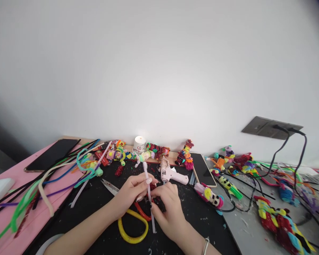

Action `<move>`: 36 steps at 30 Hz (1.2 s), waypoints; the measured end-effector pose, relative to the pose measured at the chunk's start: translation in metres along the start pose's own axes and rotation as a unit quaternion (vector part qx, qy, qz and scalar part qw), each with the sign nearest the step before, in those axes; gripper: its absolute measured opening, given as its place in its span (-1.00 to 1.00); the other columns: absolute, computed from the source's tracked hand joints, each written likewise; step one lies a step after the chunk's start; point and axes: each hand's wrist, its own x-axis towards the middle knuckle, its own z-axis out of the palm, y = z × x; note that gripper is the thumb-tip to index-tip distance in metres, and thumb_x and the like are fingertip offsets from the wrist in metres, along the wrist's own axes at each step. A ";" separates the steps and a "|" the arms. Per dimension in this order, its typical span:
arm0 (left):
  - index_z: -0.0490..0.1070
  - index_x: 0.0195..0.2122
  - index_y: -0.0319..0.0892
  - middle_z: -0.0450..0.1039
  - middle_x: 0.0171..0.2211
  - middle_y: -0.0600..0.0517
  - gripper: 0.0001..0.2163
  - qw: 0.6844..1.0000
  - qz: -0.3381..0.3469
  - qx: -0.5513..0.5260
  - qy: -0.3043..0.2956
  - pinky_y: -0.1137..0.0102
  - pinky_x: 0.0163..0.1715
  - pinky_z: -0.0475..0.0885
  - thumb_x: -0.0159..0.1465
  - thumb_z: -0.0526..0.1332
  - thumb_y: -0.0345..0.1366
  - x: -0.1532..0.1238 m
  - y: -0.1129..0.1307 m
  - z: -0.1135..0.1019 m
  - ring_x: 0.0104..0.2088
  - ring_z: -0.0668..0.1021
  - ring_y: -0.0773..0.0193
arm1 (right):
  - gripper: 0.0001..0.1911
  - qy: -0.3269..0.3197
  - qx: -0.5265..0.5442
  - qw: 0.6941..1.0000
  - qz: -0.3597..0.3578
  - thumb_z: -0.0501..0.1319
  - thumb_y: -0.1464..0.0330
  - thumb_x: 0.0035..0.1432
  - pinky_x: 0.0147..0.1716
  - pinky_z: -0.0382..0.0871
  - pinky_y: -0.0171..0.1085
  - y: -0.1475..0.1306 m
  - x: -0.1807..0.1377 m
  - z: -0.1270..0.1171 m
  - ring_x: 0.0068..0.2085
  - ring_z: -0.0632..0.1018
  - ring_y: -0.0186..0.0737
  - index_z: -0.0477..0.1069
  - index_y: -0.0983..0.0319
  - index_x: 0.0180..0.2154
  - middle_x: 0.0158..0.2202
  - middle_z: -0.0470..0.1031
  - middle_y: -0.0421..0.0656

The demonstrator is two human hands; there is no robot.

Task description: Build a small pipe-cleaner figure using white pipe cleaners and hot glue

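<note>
My left hand pinches a pale lilac pipe cleaner, which runs upright between my two hands. My right hand is closed on its middle from the other side, with a silver bracelet at the wrist. Between the fingertips a dark red fuzzy piece shows in part; the fingers cover most of it. Scissors with a yellow handle and a red inner grip lie beneath my hands on the black mat. A pale pink glue gun lies just beyond my right hand.
Loose pipe cleaners spread over the pink surface at left, near a phone. A paper cup and colourful pipe-cleaner figures stand along the wall. Another phone lies right of the glue gun. Black cables hang from the wall socket.
</note>
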 end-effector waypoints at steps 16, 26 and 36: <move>0.51 -0.15 -0.15 0.38 -0.13 -0.03 -0.74 0.970 0.072 0.227 0.043 0.47 -0.54 0.22 0.16 0.25 -0.21 0.007 0.003 -0.012 -0.56 0.26 0.45 | -0.80 0.099 0.230 0.942 0.223 0.03 0.22 0.28 -0.62 0.11 -0.37 0.020 -0.001 0.007 -0.64 0.25 -0.35 0.26 0.20 -0.33 -0.65 0.20 -0.35; 0.54 -0.24 -0.07 0.41 -0.18 -0.01 -0.82 0.894 0.098 0.438 -0.009 0.37 -0.20 0.32 0.18 0.21 -0.19 0.008 -0.007 -0.021 -0.24 0.48 0.17 | -0.69 0.140 0.298 0.908 0.258 0.08 0.11 0.24 -0.66 -0.03 -0.39 0.027 0.005 0.003 -0.66 0.09 -0.39 0.31 0.21 -0.34 -0.66 0.04 -0.39; 0.35 -0.29 -0.13 0.42 -0.44 0.09 -0.88 0.938 0.067 0.337 0.051 0.41 -0.38 0.29 0.21 0.18 -0.22 0.011 -0.004 -0.021 -0.44 0.45 0.27 | -0.73 0.153 0.182 0.940 0.245 0.04 0.23 0.28 -0.63 0.16 -0.36 0.033 0.001 0.000 -0.63 0.24 -0.34 0.44 0.24 -0.23 -0.66 0.19 -0.33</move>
